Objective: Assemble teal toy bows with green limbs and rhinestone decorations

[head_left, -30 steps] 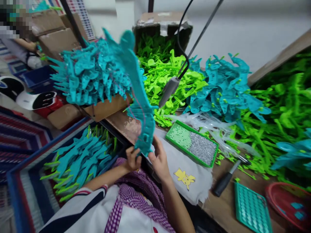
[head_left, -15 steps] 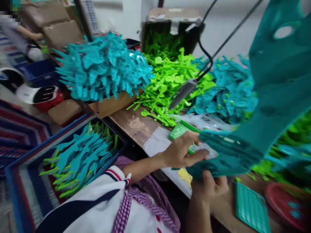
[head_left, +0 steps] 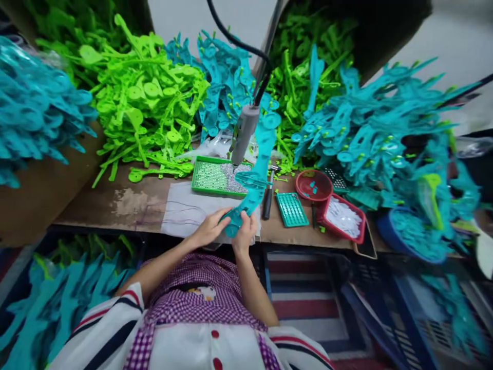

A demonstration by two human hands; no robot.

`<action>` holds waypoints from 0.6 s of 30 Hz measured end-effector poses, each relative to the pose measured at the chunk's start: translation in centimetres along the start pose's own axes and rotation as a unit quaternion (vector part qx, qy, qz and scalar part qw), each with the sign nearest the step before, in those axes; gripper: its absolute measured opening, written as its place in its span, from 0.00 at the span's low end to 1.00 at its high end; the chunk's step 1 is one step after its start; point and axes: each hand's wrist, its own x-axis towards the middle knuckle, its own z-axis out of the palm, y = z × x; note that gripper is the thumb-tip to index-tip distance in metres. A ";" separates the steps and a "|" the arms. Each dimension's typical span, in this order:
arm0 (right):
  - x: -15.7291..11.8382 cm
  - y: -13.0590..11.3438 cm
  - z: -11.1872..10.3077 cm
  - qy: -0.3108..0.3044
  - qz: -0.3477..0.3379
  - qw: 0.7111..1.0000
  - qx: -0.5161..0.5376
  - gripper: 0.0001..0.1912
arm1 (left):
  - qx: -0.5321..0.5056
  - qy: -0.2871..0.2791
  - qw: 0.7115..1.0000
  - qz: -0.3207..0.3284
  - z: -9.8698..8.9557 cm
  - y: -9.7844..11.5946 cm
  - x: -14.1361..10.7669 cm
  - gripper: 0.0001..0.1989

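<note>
Hands holding teal piece, pale cloth reaching front edge of table

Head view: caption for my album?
Left hand and right hand hold a long teal piece above a workbench heaped with green parts.

Both hands w/ grip on teal plastic part, upright over desk nr green tray.

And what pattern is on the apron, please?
The apron has purple and white checks, showing best in the head view.
</note>
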 end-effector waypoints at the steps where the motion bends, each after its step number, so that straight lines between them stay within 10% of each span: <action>1: 0.4 0.3 0.0 -0.006 0.010 1.000 -0.008 0.16 | 0.001 -0.008 1.000 -0.014 0.0 -0.5 0.3 0.25; 12: 4.1 -0.1 0.1 -0.092 -0.046 0.986 -0.133 0.16 | 0.179 -0.007 0.983 0.023 -5.0 0.2 5.1 0.17; 18: 6.2 0.3 3.2 -0.102 0.067 0.992 -0.041 0.23 | 0.251 0.059 0.964 -0.068 -6.8 -0.9 8.7 0.18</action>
